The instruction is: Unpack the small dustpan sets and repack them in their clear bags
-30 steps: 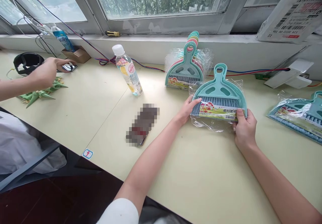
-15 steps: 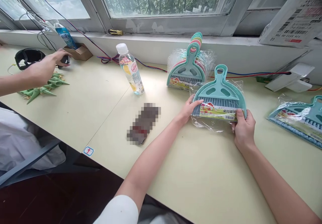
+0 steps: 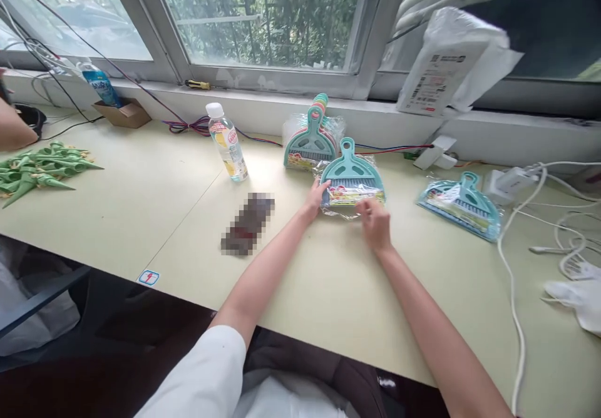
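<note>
A turquoise dustpan and brush set in clear plastic wrap, with a colourful label across its bristles, stands tilted on the table in front of me. My left hand is closed on its left edge, thumb over the front. My right hand is curled at the lower right of the set, before the label; whether its hidden fingertips pinch the wrap I cannot make out. Just behind stands a row of nested dustpan sets in plastic. Another wrapped dustpan set lies off to the right.
Left of my arm are a pixelated dark flat object and a clear drink bottle. Green pointed pieces lie at far left near another person's arm. White cables and a charger occupy the right side.
My view has swung right, bringing the cables and charger in. My right hand has left the set's right edge and moved to its lower front. My left hand keeps its hold.
</note>
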{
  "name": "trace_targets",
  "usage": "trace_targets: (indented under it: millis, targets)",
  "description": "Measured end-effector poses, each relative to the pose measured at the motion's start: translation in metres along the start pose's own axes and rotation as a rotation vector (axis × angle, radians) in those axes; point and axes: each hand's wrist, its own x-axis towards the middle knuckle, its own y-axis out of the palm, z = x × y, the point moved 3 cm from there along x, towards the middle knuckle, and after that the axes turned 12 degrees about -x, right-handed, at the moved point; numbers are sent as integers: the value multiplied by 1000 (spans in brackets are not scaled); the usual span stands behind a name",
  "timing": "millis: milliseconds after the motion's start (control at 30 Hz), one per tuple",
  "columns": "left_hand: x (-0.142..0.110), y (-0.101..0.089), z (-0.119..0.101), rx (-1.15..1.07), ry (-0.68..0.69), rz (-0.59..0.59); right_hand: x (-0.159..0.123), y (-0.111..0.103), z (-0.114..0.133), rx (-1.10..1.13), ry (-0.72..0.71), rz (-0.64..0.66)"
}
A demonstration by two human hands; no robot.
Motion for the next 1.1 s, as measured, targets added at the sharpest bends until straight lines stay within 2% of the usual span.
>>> trace_targets:
  millis: [100,200,400,600,800,867,967,1100]
  targets:
    - [-4,-1,-2,-9,26,-5,-15,17,8,-43,-131,178]
    - [-10,-1,-5,-15,35,6,-21,22,5,16,-115,210]
    - [-37,14,-9,-29,-61,23,-20,14,-11,264,95,174]
    - [-72,20,-12,43,-105,55,-22,10,2,570,210,85]
    - [-84,31,-9,243,-185,228,-17,-9,0,702,319,-55]
    - [-82,33,-7,302,-195,240,-14,-15,-4,739,319,-58]
    - [-73,29,-11,419,-44,133,-10,-21,-8,776,317,-55]
    - [-56,10,-37,777,361,-121,-6,-25,-18,791,335,-131]
